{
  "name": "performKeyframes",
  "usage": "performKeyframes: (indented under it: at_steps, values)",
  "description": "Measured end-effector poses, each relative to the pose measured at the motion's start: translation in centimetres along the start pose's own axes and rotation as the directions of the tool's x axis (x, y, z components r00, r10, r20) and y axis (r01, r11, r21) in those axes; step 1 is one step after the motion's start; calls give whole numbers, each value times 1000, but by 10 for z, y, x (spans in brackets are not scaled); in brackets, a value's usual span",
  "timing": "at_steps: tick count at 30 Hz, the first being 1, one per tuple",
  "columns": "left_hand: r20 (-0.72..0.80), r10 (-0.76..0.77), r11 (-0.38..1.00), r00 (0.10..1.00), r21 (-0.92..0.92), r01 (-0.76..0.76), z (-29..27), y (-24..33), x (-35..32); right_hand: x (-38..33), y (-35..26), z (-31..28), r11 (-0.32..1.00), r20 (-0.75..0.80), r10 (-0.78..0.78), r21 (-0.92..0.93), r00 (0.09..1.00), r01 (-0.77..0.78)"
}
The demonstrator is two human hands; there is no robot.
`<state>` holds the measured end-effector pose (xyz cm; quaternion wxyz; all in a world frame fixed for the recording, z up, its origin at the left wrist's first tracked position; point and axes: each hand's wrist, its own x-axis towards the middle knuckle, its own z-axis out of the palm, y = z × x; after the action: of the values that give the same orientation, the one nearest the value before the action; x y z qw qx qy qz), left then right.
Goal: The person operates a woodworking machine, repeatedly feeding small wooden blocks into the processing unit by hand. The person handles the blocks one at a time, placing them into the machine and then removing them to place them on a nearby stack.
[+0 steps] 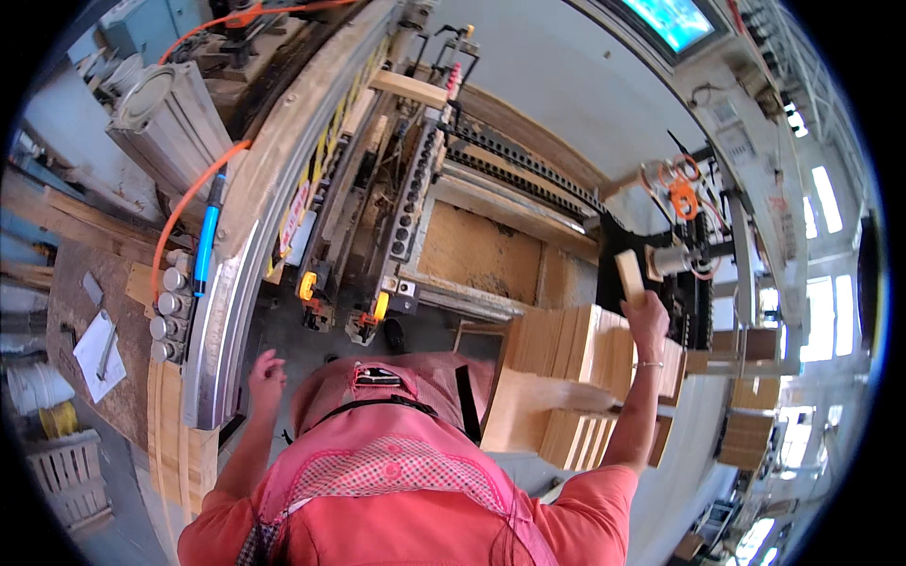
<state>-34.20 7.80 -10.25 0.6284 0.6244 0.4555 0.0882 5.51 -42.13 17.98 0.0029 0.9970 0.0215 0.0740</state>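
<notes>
Right of centre, the right hand [647, 319] grips 1 block [629, 274], forearm [634, 429] crossing stacked boards [552, 347]; lower left, the left hand [267, 372] is loosely curled, empty, near a metal rail [219, 363].

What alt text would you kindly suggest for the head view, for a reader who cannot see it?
A person's right hand holds a short wooden block near stacked wooden pieces; the left hand, loosely curled, appears empty. Ahead is a machine with parallel rails, with a lit screen at the picture's upper right.
</notes>
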Motion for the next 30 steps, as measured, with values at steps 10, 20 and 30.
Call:
performKeyframes:
  at_steps: [10,20,30]
  values:
    - [1,217,934,976,-290,-207,153,149,10,209,-319,95,551,-247,-780,168,576,818]
    - [-161,108,909,981,-383,-163,199,184,8,293,-478,169,527,5,-842,218,539,822]
    - [-33,181,868,983,-464,-176,246,243,69,323,-473,177,508,94,-861,193,500,839]
